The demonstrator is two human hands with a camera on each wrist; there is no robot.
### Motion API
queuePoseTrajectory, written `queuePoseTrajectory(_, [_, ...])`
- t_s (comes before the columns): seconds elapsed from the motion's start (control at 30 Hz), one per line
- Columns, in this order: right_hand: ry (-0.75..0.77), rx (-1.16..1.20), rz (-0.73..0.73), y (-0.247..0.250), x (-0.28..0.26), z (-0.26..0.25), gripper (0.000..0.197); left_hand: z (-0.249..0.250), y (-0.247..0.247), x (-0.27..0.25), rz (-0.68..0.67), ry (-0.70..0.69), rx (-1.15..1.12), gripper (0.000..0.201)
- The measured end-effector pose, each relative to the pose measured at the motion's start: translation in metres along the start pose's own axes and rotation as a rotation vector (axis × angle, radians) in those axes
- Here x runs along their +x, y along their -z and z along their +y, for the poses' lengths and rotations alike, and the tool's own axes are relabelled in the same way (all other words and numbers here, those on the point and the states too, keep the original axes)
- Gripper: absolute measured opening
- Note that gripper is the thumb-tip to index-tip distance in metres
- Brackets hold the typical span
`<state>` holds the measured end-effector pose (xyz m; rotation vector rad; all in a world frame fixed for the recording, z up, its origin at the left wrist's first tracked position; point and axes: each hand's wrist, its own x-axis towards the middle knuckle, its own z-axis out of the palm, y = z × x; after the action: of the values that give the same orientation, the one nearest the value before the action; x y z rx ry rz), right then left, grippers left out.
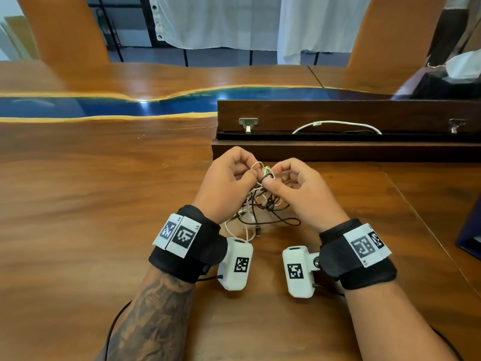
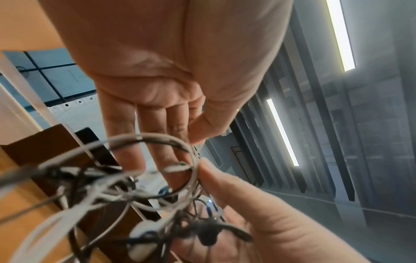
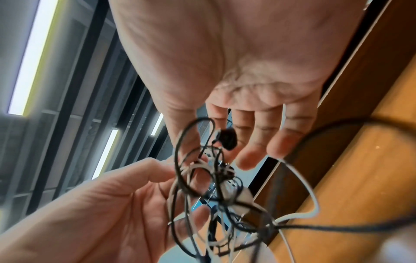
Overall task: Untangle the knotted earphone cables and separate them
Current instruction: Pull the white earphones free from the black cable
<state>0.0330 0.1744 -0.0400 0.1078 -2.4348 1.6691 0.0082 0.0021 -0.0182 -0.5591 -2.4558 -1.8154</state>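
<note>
Currently, cables (image 1: 263, 201): white and black, knotted, held up between both hands, loops trailing onto the table (image 1: 104, 204). Pinched by left hand (image 1: 229, 178) and right hand (image 1: 296, 188). Judged light, limp, snag-prone; best gripped beside the knot.

A thin white earphone cable (image 1: 252, 166) and a thin black earphone cable (image 1: 273, 216) are showing as a mixed light-and-dark tangle. The glossy wooden table (image 1: 104, 191) is glowing reddish brown with streaked grain, and a wavy blue resin band (image 1: 104, 106) edged in yellow is running across it. Black fabric wristbands (image 1: 192, 246) are carrying white tags printed with black square-block patterns. A dark brown wooden box (image 1: 338, 149) is holding a white cord (image 1: 338, 123).
</note>
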Motion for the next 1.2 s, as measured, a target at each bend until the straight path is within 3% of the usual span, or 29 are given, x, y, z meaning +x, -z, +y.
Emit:
queuePoseTrajectory(0.2, [0.038, -0.078, 0.029, 0.004, 0.001, 0.000, 0.006, -0.003, 0.001, 0.002, 0.079, 0.001, 0.018, 0.017])
queuePoseTrajectory(0.33, [0.014, 0.045, 0.189, 0.009, 0.005, 0.000, 0.010, -0.016, 0.019, 0.009, 0.233, 0.048, 0.182, 0.023])
queuePoseTrajectory(0.53, [0.000, 0.171, 0.290, -0.002, 0.004, -0.004, 0.008, -0.022, 0.013, 0.009, 0.252, 0.102, 0.386, 0.029])
queuePoseTrajectory(0.6, [0.006, 0.190, 0.266, 0.000, 0.004, -0.004, 0.006, -0.017, 0.013, 0.009, 0.286, 0.085, 0.251, 0.032])
queuePoseTrajectory(0.77, [-0.001, 0.091, 0.237, 0.003, 0.004, 0.000, 0.012, -0.001, 0.019, 0.010, 0.289, 0.076, -0.553, 0.028])
queuePoseTrajectory(0.83, [0.017, 0.102, 0.258, 0.004, 0.005, -0.001, 0.015, -0.002, 0.020, 0.010, 0.288, 0.078, -0.618, 0.028])
queuePoseTrajectory(1.03, [0.014, 0.279, 0.366, 0.009, 0.004, -0.006, 0.025, -0.006, 0.018, 0.009, 0.311, -0.055, -0.064, 0.026])
queuePoseTrajectory(1.2, [0.085, 0.025, 0.470, 0.009, 0.004, -0.003, 0.031, -0.011, 0.019, 0.006, 0.242, -0.050, 0.331, 0.021])
